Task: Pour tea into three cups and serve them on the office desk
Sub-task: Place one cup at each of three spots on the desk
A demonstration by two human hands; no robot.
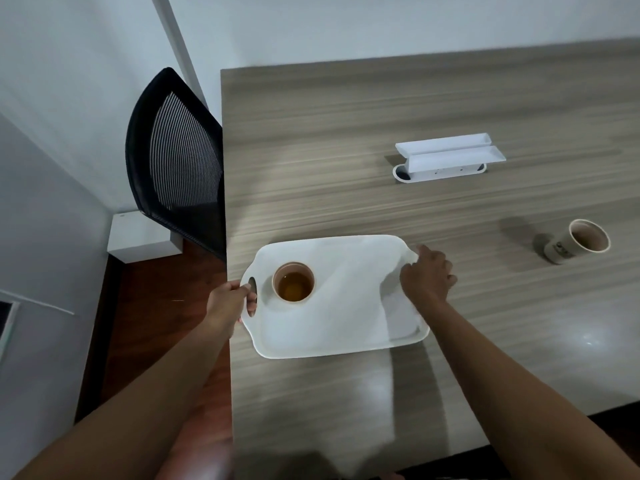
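A white tray (346, 306) lies over the near left corner of the wood-grain desk (381, 116). On its left part stands one paper cup (293, 281) filled with amber tea. My left hand (230, 301) grips the tray's left handle slot. My right hand (426, 276) holds the tray's right end, fingers curled over the rim. A second paper cup (576, 241) stands on the desk far to the right, apart from the tray; its contents are hard to make out.
A white cable box with raised flaps (446, 157) sits in the desk's middle. A black mesh office chair (176, 157) stands against the desk's left edge, with a white box (138, 237) on the floor behind it. White walls rise beyond.
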